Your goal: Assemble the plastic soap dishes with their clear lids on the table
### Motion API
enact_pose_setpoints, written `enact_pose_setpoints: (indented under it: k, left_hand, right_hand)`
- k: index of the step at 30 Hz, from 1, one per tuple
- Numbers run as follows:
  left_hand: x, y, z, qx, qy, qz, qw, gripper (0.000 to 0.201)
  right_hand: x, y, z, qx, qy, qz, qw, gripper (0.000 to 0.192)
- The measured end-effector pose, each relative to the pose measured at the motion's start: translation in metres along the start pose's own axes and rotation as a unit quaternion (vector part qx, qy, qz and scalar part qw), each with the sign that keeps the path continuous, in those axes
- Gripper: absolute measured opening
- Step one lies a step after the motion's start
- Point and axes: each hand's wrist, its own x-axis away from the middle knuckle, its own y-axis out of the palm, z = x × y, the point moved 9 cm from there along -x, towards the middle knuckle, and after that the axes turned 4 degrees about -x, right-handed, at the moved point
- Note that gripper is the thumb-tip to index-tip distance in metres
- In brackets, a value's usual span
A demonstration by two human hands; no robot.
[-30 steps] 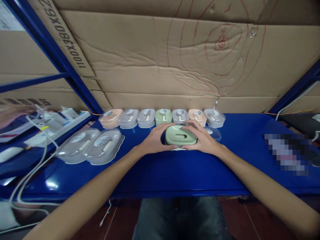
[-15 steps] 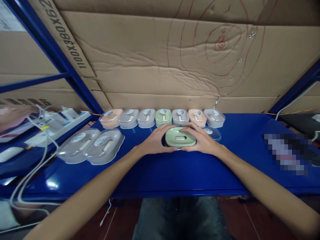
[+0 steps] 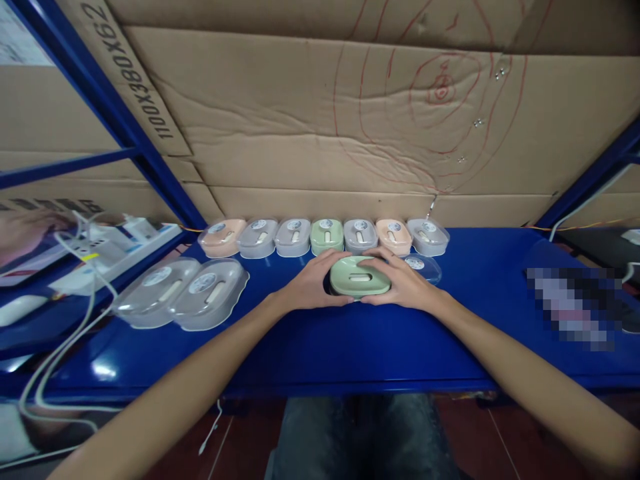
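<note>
A green soap box (image 3: 353,283), rounded and lidded with a pale bar in a slot on top, sits between my hands over the blue table. My left hand (image 3: 316,280) curves around its left side, thumb at the near edge. Around the right side wraps my right hand (image 3: 403,277), fingers across the far rim and thumb in front. Just behind my right fingers lies a clear plastic cover (image 3: 429,268) with a round label. Beyond my hands stands a row of similar boxes under clear covers, among them a green box (image 3: 327,237) and an orange box (image 3: 395,237).
Two grey covered boxes (image 3: 210,293) stand at the left of the blue table (image 3: 325,353). White cables (image 3: 93,293) and a power strip (image 3: 145,247) lie further left, near another person's hand (image 3: 25,237). A cardboard wall (image 3: 275,100) closes off the back.
Both hands keep hold of the green soap box, which has shifted very slightly. The other person's hand at the left has moved a little. Everything else looks the same.
</note>
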Motion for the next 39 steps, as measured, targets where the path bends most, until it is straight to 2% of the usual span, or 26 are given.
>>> enact_pose_setpoints:
  k: [11, 18, 26, 31, 39]
  left_hand:
    - [0.001, 0.003, -0.002, 0.003, 0.003, -0.001, 1.0, 0.093]
    - [0.0, 0.002, -0.001, 0.014, -0.014, -0.003, 1.0, 0.089]
    - [0.003, 0.009, -0.013, 0.039, -0.033, -0.01, 0.999, 0.097]
    - [0.004, 0.013, -0.015, 0.051, -0.037, -0.023, 0.998, 0.098]
    - [0.003, 0.013, -0.013, 0.087, -0.033, -0.031, 0.995, 0.093]
  right_hand:
    - [-0.001, 0.002, -0.004, 0.019, -0.009, -0.014, 1.0, 0.07]
    - [-0.001, 0.005, 0.001, 0.002, 0.009, -0.018, 1.0, 0.072]
    - [-0.001, 0.007, 0.0, 0.005, 0.01, -0.031, 0.999, 0.072]
    - [-0.001, 0.011, 0.001, -0.002, 0.027, -0.059, 0.998, 0.078]
    - [-0.004, 0.007, -0.002, -0.027, 0.039, -0.063, 0.997, 0.09]
